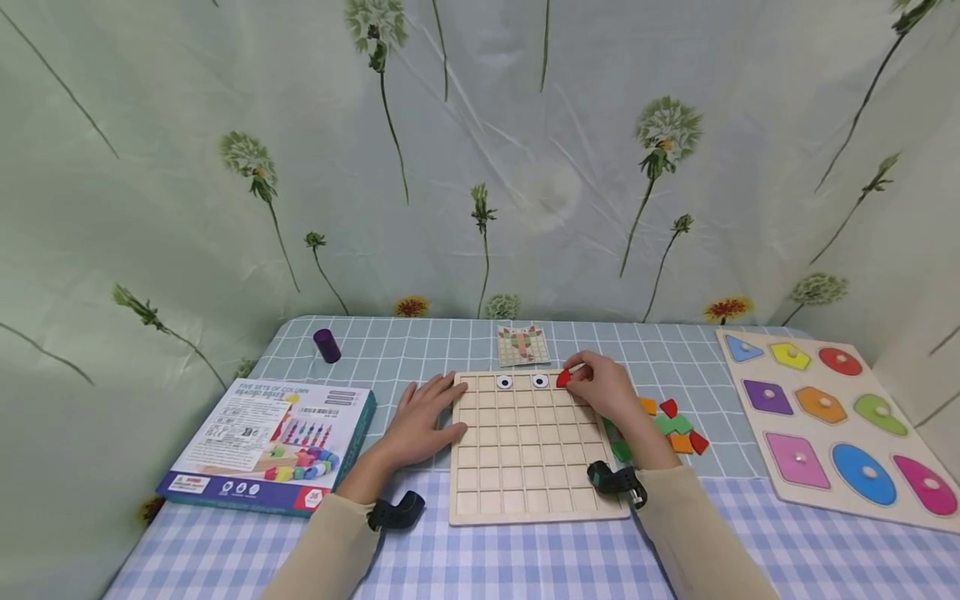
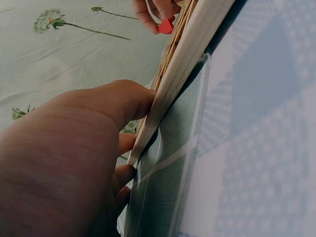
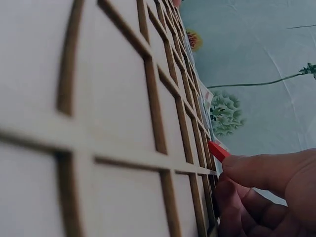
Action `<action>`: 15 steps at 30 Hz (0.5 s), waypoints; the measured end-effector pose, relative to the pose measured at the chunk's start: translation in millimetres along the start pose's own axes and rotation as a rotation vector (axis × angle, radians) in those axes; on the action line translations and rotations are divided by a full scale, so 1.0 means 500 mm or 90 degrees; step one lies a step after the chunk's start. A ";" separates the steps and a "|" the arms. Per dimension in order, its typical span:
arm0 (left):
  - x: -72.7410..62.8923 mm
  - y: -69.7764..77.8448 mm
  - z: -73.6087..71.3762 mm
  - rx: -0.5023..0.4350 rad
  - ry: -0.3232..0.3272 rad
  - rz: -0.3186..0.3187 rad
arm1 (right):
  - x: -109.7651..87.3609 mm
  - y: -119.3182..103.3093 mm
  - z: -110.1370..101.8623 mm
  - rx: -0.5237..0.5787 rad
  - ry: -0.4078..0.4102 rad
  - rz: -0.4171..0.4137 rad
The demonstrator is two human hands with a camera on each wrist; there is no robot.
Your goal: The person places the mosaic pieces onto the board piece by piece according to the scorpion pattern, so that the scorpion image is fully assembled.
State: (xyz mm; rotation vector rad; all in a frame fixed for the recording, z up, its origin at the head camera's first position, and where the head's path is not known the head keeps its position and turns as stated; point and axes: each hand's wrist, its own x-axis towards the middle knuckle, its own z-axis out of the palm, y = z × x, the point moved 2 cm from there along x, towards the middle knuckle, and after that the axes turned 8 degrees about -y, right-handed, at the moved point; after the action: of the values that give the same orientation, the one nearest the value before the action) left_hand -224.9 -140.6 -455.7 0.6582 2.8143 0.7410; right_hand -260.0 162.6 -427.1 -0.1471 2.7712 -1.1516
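Observation:
A square wooden grid board [image 1: 517,454] lies flat on the table, with two round eye pieces [image 1: 504,382] in its top row. My right hand [image 1: 606,388] pinches a small red piece [image 1: 563,378] with a rounded edge between thumb and fingers, at the board's top right cells. In the right wrist view, the red piece [image 3: 218,150] overlaps the far end of the grid. My left hand [image 1: 423,423] rests along the board's left edge, fingers spread, and its thumb [image 2: 140,98] touches the rim.
Loose green, orange and red pieces [image 1: 681,425] lie right of the board, partly behind my right forearm. A small pattern card [image 1: 523,346] stands beyond it. A boxed bead toy [image 1: 273,442] and dark purple cylinder [image 1: 327,346] are left; a shape-knob puzzle [image 1: 810,417] is right.

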 end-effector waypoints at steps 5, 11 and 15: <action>0.000 0.001 0.000 0.002 -0.003 -0.001 | 0.001 0.004 0.006 0.001 0.001 0.003; -0.001 0.002 -0.002 -0.001 -0.004 -0.004 | 0.003 0.004 0.011 -0.007 -0.001 -0.016; 0.001 0.004 -0.003 -0.003 -0.002 -0.004 | 0.004 0.004 0.013 -0.018 -0.004 -0.020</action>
State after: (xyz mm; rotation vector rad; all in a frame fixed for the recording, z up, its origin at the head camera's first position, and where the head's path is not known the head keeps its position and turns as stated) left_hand -224.7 -139.5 -453.6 0.6490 2.8095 0.7434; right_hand -260.9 159.2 -433.1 -0.1977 2.7897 -1.1168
